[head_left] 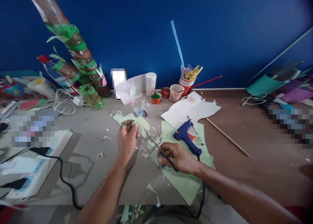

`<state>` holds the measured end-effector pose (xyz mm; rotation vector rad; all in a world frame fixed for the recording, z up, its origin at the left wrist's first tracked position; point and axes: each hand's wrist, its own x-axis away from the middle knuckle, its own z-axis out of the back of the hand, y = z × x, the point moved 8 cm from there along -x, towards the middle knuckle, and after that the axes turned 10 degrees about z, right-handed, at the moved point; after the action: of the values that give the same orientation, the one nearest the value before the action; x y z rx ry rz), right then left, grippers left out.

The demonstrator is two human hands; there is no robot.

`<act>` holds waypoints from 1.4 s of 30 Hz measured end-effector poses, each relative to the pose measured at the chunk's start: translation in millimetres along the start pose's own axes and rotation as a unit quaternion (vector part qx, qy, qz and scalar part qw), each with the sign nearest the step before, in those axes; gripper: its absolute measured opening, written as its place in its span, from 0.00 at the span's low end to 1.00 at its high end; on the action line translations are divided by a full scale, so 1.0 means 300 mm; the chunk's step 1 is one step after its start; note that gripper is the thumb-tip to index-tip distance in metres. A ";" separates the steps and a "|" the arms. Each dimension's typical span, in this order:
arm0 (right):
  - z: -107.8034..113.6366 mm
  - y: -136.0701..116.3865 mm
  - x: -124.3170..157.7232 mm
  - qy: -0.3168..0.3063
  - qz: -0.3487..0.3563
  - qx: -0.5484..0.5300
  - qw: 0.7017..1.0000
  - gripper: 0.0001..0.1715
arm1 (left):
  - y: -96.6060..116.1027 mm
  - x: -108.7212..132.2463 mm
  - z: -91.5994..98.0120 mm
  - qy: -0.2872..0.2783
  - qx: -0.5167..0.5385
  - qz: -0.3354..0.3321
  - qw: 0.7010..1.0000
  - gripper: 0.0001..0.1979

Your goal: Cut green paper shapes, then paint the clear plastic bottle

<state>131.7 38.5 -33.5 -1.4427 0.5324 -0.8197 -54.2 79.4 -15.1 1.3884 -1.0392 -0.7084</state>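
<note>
My left hand pinches a small pale green paper cutout with a rounded edge, between thumb and fingers. My right hand is closed around a pair of scissors with dark handles. Their blades point up and left, and the tips reach the lower edge of the cutout. Beneath my right hand lies a large pale green paper sheet. On that sheet, just beyond this hand, rests a blue glue gun. Paper scraps are scattered between and around both hands.
Paint pots, a paper cup and a cup of tools line the blue wall. Painted bottles rise at the left, near a power strip with cables. A wooden stick lies to the right.
</note>
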 end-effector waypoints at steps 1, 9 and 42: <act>0.000 -0.003 -0.001 0.000 0.001 0.000 1.000 0.20 | 0.002 0.000 0.000 0.000 -0.002 -0.001 1.000 0.12; -0.008 -0.015 0.005 -0.008 -0.005 -0.017 1.000 0.23 | 0.012 -0.005 0.000 -0.001 -0.004 0.001 1.000 0.11; 0.020 0.004 -0.008 0.030 0.027 0.063 0.997 0.12 | -0.046 0.030 -0.054 -0.069 -0.005 0.060 0.996 0.12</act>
<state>135.1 44.2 -34.5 -1.2867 0.5537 -0.8411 -33.6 76.9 -25.4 1.2708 -1.2150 -0.7270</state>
